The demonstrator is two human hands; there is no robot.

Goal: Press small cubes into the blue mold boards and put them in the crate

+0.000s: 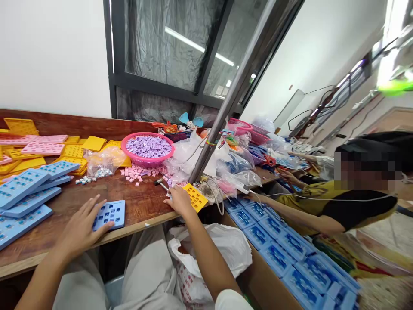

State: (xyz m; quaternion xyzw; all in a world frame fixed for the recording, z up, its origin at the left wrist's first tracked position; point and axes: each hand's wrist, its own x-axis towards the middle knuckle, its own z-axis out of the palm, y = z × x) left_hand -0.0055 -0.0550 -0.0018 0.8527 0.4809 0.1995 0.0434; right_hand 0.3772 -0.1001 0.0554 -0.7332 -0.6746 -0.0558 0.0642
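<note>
My left hand (77, 226) lies on the table edge with its fingers spread, the thumb and fingertips resting at the left side of a small blue plastic board (116, 213) with square holes. My right hand (180, 200) is closed around the handle end of a small hammer (163, 185); its dark head points left, and the fingers hide most of the handle. Just beyond that hand, a yellow board (195, 197) with square holes lies tilted near the metal post.
Blue boards (27, 193) are stacked at left, before yellow and pink ones. A pink basket (147, 160) holds purple pieces; pink pieces (138, 173) lie below it. A metal post (214, 120) rises at the table edge. At right, a carton holds blue boards (277, 254) beside a co-worker (319, 206).
</note>
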